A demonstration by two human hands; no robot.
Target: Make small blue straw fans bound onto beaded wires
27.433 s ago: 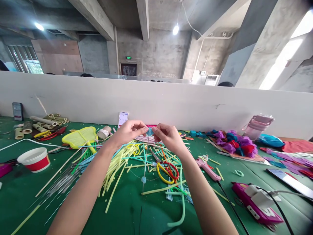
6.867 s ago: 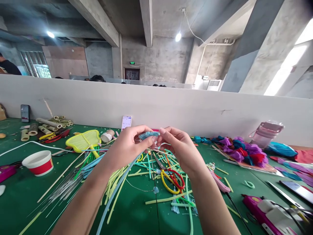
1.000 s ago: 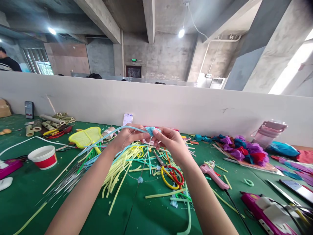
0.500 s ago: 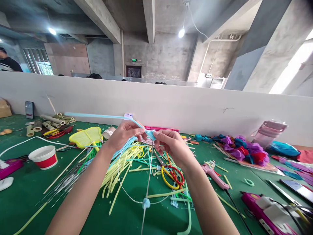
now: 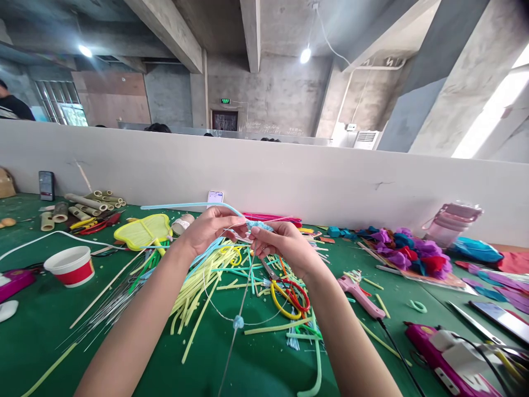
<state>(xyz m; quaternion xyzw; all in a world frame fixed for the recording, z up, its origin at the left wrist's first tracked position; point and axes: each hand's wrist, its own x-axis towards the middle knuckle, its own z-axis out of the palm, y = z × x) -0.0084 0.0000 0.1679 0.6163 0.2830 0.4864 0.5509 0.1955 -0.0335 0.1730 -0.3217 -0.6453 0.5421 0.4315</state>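
Observation:
A light blue pipe cleaner runs through the fingers of my left hand, which is closed on it. Its free end sticks out to the left, above the table. My right hand pinches the blue wrapped part of a thin wire frame, close beside the left fingertips. Below the hands hangs the frame's wire loop, with a straight wire crossing it at a small blue fuzzy knot. Fingers partly hide the wrapped joint.
Under my hands lie yellow pipe cleaners and scissors. Left are a paper cup, a yellow fan-shaped piece and bamboo pieces. Right are a pink glue gun, a power strip and purple flowers.
The pipe cleaner's free end has drawn in to the right and looks shorter. The lower blue knot has swung left and up a little. My right hand has shifted slightly.

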